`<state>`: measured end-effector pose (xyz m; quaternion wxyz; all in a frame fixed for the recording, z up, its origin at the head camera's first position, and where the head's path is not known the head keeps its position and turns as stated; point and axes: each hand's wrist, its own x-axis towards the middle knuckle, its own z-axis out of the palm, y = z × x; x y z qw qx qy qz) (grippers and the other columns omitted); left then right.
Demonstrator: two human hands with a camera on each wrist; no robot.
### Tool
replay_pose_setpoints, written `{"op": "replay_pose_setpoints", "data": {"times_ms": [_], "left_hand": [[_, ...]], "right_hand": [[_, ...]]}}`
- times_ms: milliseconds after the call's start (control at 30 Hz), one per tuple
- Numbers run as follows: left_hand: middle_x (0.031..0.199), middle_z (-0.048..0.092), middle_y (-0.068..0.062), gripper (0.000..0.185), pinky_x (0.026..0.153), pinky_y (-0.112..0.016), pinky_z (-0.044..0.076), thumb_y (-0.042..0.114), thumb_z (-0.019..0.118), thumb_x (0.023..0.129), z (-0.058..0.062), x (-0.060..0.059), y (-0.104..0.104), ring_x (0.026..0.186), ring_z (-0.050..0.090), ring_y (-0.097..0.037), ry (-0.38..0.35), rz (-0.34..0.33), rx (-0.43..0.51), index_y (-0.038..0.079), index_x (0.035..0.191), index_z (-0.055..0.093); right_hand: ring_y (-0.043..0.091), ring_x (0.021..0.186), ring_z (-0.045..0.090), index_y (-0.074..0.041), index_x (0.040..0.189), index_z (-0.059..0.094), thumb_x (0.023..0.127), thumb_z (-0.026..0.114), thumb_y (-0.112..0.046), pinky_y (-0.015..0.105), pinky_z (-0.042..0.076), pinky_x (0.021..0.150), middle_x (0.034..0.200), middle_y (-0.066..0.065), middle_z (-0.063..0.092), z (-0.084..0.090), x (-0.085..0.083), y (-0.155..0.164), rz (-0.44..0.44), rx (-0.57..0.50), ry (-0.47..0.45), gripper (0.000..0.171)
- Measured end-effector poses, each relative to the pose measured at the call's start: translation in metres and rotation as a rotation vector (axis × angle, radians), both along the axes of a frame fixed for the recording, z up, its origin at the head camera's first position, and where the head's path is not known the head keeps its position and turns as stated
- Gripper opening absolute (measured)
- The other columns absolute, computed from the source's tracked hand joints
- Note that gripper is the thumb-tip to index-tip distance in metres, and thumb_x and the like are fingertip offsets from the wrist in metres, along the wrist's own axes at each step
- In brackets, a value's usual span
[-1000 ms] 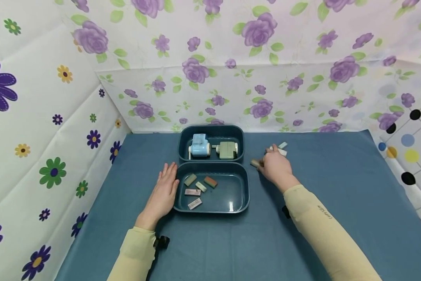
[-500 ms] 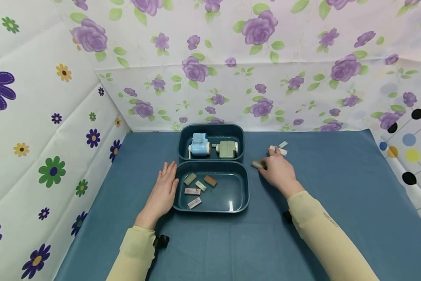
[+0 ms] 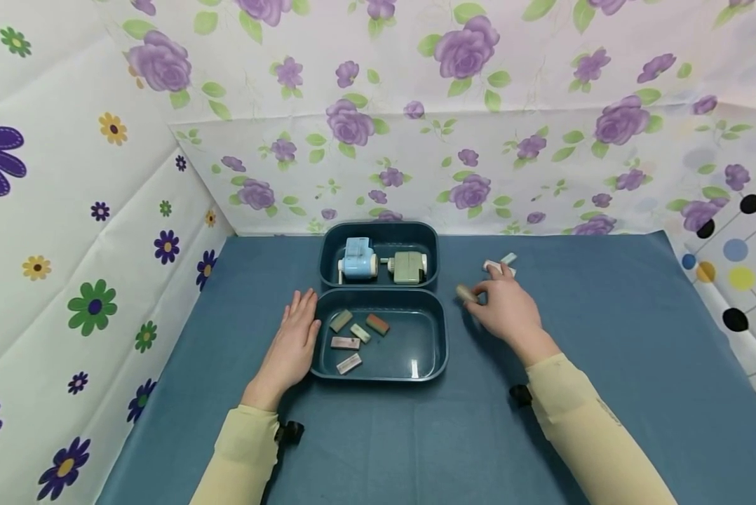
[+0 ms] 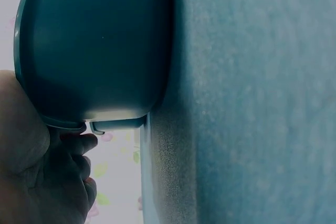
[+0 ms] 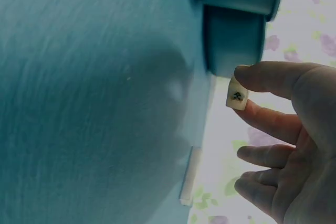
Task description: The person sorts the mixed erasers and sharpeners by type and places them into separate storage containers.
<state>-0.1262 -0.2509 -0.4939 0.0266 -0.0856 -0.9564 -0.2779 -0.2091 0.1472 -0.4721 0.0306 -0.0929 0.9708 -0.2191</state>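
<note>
My right hand (image 3: 509, 308) pinches a small, worn eraser (image 5: 237, 95) between thumb and index finger, to the right of the trays. In the right wrist view the eraser is off the cloth, with a dark mark on its end. White erasers (image 3: 508, 259) lie just beyond my fingertips, partly hidden by them. My left hand (image 3: 289, 344) rests along the left wall of the front tray (image 3: 378, 379), fingers straight. Several erasers, among them a red-brown one (image 3: 378, 324) and a pinkish one (image 3: 345, 343), lie in that tray's left half.
Behind the front tray stands a second dark tray (image 3: 378, 228). It holds a blue pencil sharpener (image 3: 358, 259) with a crank and a green one (image 3: 408, 268). A blue cloth (image 3: 378, 442) covers the table, and a flowered sheet (image 3: 409, 168) hangs behind it.
My right hand has drawn slightly right and toward me, with the pinched eraser shifting right and turning a little. The left hand and trays have not moved.
</note>
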Motion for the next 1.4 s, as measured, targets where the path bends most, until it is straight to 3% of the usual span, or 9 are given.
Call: {"op": "replay_pose_setpoints", "data": {"times_ms": [600,1033,1300,1400], "left_hand": [[0.176,0.022,-0.020,0.056,0.131,-0.057,0.007,0.015,0.044,0.117,-0.002,-0.001,-0.001,0.165,0.004,-0.035,-0.017,0.000,-0.003,-0.005,0.167,0.028],[0.175,0.023,-0.022,0.056,0.131,-0.058,0.008,0.014,0.045,0.117,0.000,-0.001,-0.001,0.164,0.006,-0.037,-0.005,0.000,-0.003,-0.006,0.166,0.029],[0.175,0.022,-0.021,0.056,0.131,-0.058,0.008,0.014,0.045,0.117,0.001,0.000,-0.001,0.164,0.006,-0.036,-0.011,0.003,0.007,-0.005,0.167,0.028],[0.176,0.021,-0.019,0.057,0.132,-0.056,0.007,0.014,0.044,0.117,0.001,0.000,-0.001,0.165,0.004,-0.034,-0.023,0.005,0.005,-0.004,0.167,0.027]], "right_hand": [[0.045,0.161,0.018,-0.005,0.122,0.080,0.099,0.077,-0.034,0.065,0.054,0.090,0.170,0.025,0.034,0.021,0.026,-0.009,0.006,-0.122,0.052,0.037],[0.044,0.162,0.017,-0.006,0.120,0.081,0.099,0.077,-0.032,0.059,0.057,0.080,0.169,0.026,0.034,0.027,0.038,-0.021,0.067,-0.142,0.089,0.033],[0.042,0.162,0.019,-0.008,0.117,0.081,0.099,0.079,-0.032,0.064,0.055,0.096,0.169,0.023,0.037,0.028,0.048,-0.034,0.129,-0.143,0.106,0.030],[0.041,0.162,0.020,-0.010,0.114,0.081,0.098,0.080,-0.031,0.063,0.056,0.096,0.168,0.022,0.038,0.028,0.053,-0.039,0.145,-0.139,0.120,0.026]]}}
